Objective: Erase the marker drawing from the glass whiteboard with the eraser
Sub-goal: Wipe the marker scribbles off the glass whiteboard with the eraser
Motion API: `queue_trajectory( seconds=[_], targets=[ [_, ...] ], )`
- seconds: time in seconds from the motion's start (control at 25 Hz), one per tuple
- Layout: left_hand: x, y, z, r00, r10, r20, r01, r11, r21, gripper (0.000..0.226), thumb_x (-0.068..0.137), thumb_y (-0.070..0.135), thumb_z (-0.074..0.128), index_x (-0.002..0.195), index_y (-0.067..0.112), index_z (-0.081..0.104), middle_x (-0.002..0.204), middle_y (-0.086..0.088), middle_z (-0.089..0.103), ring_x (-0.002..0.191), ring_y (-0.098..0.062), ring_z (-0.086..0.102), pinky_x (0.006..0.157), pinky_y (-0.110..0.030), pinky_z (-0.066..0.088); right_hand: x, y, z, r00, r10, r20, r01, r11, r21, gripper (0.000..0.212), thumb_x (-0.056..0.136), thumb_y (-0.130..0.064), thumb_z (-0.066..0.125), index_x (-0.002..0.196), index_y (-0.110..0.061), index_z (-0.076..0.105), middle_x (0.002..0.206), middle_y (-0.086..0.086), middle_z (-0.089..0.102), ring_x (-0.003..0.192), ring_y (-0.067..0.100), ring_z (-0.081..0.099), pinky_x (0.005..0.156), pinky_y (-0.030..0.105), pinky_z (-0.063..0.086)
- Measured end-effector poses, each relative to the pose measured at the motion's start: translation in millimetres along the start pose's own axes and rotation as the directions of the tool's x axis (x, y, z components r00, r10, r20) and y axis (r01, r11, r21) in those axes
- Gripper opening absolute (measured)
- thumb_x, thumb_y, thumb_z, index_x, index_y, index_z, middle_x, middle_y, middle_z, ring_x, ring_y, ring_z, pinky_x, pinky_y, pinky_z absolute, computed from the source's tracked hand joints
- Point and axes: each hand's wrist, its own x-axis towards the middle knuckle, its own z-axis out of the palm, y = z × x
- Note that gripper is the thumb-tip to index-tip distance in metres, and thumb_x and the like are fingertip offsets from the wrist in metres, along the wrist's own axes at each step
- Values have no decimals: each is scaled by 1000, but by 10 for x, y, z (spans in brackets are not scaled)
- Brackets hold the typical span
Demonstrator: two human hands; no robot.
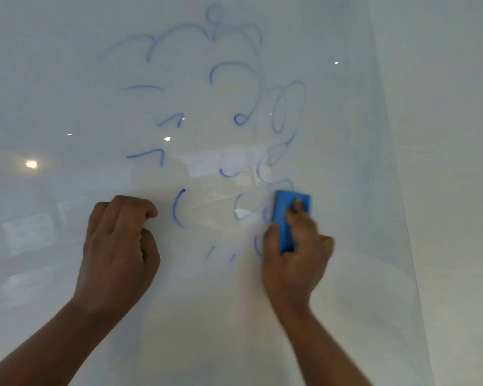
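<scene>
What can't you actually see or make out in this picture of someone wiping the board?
Head view only:
- The eraser: its wiping face is turned to the glass whiteboard, and the right hand covers its lower part.
- Right hand: motion blur smears the fingers.
- The marker drawing: the upper strokes are faint and blurred, so its subject is unclear.
- Left hand: curled into a fist; anything inside is hidden.
- Both forearms are cut off by the bottom edge.

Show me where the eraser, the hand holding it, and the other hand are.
eraser point(286, 207): head view, blue upper face.
right hand point(296, 257): head view, back of hand gripping it.
left hand point(117, 240): head view, back of curled fist.
</scene>
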Motion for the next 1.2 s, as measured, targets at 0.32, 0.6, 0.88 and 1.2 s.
queue_trajectory(
  seconds=[0.32, 0.6, 0.88, 1.2],
  targets=[
    [-56, 22, 57, 999, 45, 4, -45, 985, 165, 40, 62, -12, 39, 91, 8, 59, 87, -10, 61, 82, -35, 50, 75, -45, 40, 188, 181, -152, 998, -61, -6, 60, 997, -55, 31, 86, -22, 66, 110, -4, 73, 131, 7, 66, 109, 24, 70, 87, 29, 36],
    [-67, 61, 30, 999, -17, -49, 20, 998, 61, 38, 64, -15, 37, 89, 6, 56, 86, -10, 58, 83, -32, 49, 80, -32, 39, 348, 129, -166, 933, -316, 170, 319, 948, 8, 30, 81, -17, 74, 110, -9, 75, 132, 4, 67, 97, 32, 72, 85, 25, 36],
    [-197, 104, 44, 989, -102, -107, 107, 993, 48, 42, 66, -17, 35, 96, 6, 53, 99, -17, 57, 94, -36, 51, 99, -14, 24, 18, -220, 115, 773, -579, 259, 562, 815, 144, 39, 86, -26, 67, 125, -21, 70, 144, -3, 60, 90, 15, 53, 84, 25, 40],
    [-311, 147, 85, 974, -165, -158, 180, 980, 87, 46, 71, -21, 40, 107, 1, 59, 117, -19, 55, 114, -37, 49, 109, -26, 32, 268, -366, 316, 758, -615, 218, 600, 788, 138, 43, 92, -20, 63, 134, -26, 62, 148, 1, 56, 86, 19, 52, 83, 31, 37]
  ],
)
